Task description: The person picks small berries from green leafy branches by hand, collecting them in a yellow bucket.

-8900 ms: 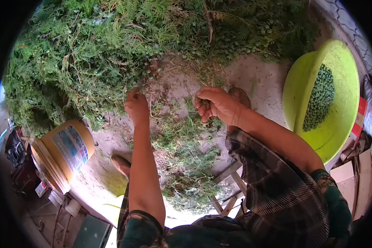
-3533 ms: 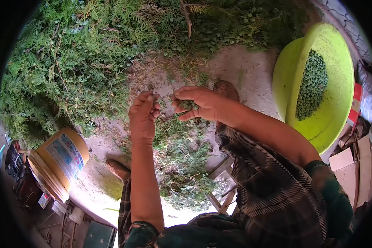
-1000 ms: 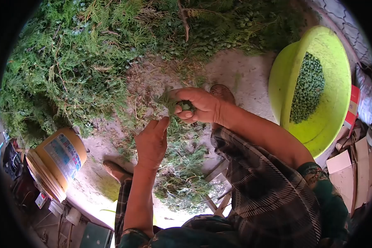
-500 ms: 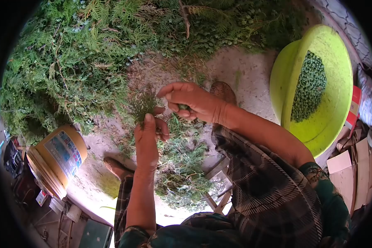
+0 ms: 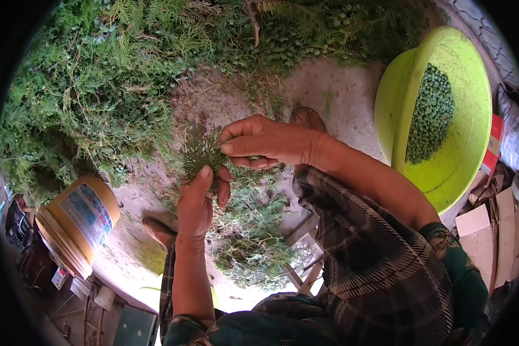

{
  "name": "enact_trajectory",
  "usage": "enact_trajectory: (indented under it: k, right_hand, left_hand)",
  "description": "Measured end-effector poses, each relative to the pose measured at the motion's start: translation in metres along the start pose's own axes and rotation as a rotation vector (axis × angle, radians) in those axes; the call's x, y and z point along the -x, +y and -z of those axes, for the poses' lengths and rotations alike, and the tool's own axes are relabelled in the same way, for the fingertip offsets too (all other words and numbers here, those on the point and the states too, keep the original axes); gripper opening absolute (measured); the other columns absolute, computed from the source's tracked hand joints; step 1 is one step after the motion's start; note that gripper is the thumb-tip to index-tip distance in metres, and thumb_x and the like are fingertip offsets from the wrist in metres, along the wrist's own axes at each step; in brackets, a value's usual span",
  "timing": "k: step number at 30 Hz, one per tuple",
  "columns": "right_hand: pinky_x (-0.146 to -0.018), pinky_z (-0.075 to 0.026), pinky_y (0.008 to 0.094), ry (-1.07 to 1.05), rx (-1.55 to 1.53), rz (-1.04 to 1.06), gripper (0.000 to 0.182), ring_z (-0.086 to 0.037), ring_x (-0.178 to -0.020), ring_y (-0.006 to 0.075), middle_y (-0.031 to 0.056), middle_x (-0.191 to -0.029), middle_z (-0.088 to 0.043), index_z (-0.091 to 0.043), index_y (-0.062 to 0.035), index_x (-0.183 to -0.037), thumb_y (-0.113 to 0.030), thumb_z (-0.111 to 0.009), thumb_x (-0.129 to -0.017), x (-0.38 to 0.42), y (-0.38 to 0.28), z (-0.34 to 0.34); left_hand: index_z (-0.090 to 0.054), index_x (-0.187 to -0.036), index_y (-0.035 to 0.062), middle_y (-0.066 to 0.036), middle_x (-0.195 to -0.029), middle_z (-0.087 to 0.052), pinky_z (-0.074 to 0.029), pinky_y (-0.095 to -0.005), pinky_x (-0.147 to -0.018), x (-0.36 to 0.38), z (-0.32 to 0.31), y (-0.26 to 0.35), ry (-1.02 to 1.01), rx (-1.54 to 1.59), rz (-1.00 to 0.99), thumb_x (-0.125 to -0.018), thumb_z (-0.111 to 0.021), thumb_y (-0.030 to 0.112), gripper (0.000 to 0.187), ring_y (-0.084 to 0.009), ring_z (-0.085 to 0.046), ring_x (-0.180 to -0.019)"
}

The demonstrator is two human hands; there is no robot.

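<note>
My left hand (image 5: pixel 197 199) pinches a leafy evergreen sprig (image 5: pixel 200 153) between thumb and fingers, and the sprig points up and away from me. Close beside it, my right hand (image 5: pixel 271 141) is closed, its thumb and forefinger tips at the sprig's right side. Small green cones show partly under its curled fingers; how many is hidden. A lime-green basin (image 5: pixel 470 150) at the right holds a heap of similar green cones (image 5: pixel 431 115).
A large pile of evergreen branches (image 5: pixel 115 86) covers the floor ahead and left. Picked-over sprigs (image 5: pixel 256 236) lie between my feet. A yellow bucket (image 5: pixel 81 216) stands at the left, and cardboard (image 5: pixel 501 230) lies at the right.
My right hand has come down onto the sprig, its thumb and forefinger closing together there. My left hand has shifted slightly left, still gripping the sprig.
</note>
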State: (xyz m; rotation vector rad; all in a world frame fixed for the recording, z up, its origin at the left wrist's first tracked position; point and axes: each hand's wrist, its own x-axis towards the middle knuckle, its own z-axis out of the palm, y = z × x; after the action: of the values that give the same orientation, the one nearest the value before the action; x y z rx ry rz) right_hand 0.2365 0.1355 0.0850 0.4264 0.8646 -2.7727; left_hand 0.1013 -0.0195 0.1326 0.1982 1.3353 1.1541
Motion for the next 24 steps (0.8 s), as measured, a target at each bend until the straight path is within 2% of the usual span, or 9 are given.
enact_trajectory:
  k: [3, 5, 9, 12, 14, 15, 17, 21, 24]
  right_hand:
    - [-0.039, -0.025, 0.0185, 0.031, -0.023, 0.045, 0.042, -0.033, -0.047, 0.0007, -0.0026, -0.067, -0.047, -0.049, 0.0003, -0.115, -0.031, -0.059, -0.089, 0.001, -0.002, -0.005]
    - [-0.039, -0.025, 0.0189, 0.08, 0.009, 0.014, 0.034, -0.035, -0.048, 0.0013, -0.0029, -0.067, -0.049, -0.054, -0.001, -0.102, -0.032, -0.058, -0.088, 0.003, -0.004, -0.01]
    - [-0.041, -0.026, 0.0166, 0.062, 0.035, 0.043, 0.03, -0.035, -0.049, 0.0005, -0.0032, -0.068, -0.049, -0.054, -0.0024, -0.104, -0.027, -0.059, -0.088, -0.006, 0.002, -0.01]
    - [-0.042, -0.028, 0.0156, 0.204, 0.085, 0.121, 0.021, -0.036, -0.049, 0.0005, -0.0023, -0.068, -0.05, -0.056, -0.0032, -0.098, -0.021, -0.056, -0.087, -0.008, 0.002, -0.018]
    - [-0.04, -0.029, 0.016, 0.487, 0.241, 0.176, 0.016, -0.038, -0.048, 0.0015, -0.001, -0.068, -0.051, -0.057, -0.0028, -0.09, -0.017, -0.053, -0.087, -0.01, 0.003, -0.017]
    - [-0.04, -0.029, 0.016, 0.488, 0.242, 0.176, 0.016, -0.038, -0.048, 0.0015, -0.001, -0.068, -0.051, -0.057, -0.0028, -0.09, -0.017, -0.053, -0.087, -0.005, -0.001, -0.009]
    - [-0.037, -0.03, 0.0171, 0.609, -0.121, 0.271, 0.016, -0.041, -0.048, 0.0029, 0.0, -0.069, -0.053, -0.058, -0.0015, -0.089, -0.015, -0.049, -0.086, 0.007, -0.011, 0.013]
    - [-0.034, -0.03, 0.0177, 0.358, -0.269, 0.206, 0.019, -0.043, -0.047, 0.004, 0.0015, -0.07, -0.055, -0.058, -0.0002, -0.09, -0.017, -0.05, -0.088, 0.006, -0.002, 0.009]
    - [-0.033, -0.031, 0.0162, 0.222, -0.285, -0.003, 0.023, -0.042, -0.045, 0.0028, 0.0018, -0.069, -0.056, -0.058, -0.0009, -0.089, -0.023, -0.053, -0.089, 0.002, -0.002, -0.005]
  left_hand:
    - [-0.058, -0.087, -0.002, -0.009, -0.072, -0.058, -0.037, -0.0263, -0.047, -0.001, 0.0, 0.001, 0.017, 0.01, 0.01, -0.092, -0.046, 0.03, 0.034, -0.0132, -0.046, -0.052]
    - [-0.058, -0.087, -0.0019, -0.008, -0.073, -0.058, -0.037, -0.0258, -0.047, -0.001, -0.001, 0.001, 0.028, -0.01, 0.004, -0.092, -0.046, 0.027, 0.032, -0.0127, -0.046, -0.052]
    - [-0.058, -0.085, -0.002, -0.008, -0.07, -0.057, -0.037, -0.0251, -0.046, -0.001, -0.002, 0.0, 0.025, -0.025, 0.02, -0.091, -0.048, 0.026, 0.031, -0.0124, -0.046, -0.051]
    - [-0.059, -0.082, -0.0021, -0.007, -0.065, -0.054, -0.034, -0.0246, -0.046, 0.0, 0.001, -0.002, -0.002, -0.017, -0.001, -0.09, -0.048, 0.028, 0.032, -0.0119, -0.044, -0.049]
    - [-0.059, -0.078, -0.0028, -0.007, -0.06, -0.052, -0.031, -0.0247, -0.045, 0.003, 0.006, -0.002, -0.098, 0.028, -0.016, -0.09, -0.048, 0.028, 0.034, -0.0115, -0.041, -0.047]
    - [-0.059, -0.078, -0.0028, -0.007, -0.06, -0.052, -0.031, -0.0247, -0.045, 0.006, 0.007, -0.001, -0.098, 0.029, -0.016, -0.09, -0.048, 0.028, 0.034, -0.0115, -0.041, -0.047]
    - [-0.058, -0.077, -0.0038, -0.007, -0.057, -0.049, -0.028, -0.0254, -0.045, 0.016, 0.011, 0.001, -0.078, 0.124, 0.045, -0.09, -0.047, 0.028, 0.036, -0.0112, -0.038, -0.046]
    - [-0.058, -0.076, -0.0046, -0.007, -0.055, -0.047, -0.027, -0.0261, -0.045, 0.018, 0.017, -0.002, -0.144, 0.145, 0.066, -0.09, -0.046, 0.028, 0.037, -0.0113, -0.036, -0.045]
    - [-0.059, -0.077, -0.0039, -0.006, -0.052, -0.045, -0.027, -0.0263, -0.045, 0.015, 0.018, -0.005, -0.163, 0.086, 0.102, -0.09, -0.046, 0.031, 0.039, -0.0109, -0.035, -0.044]
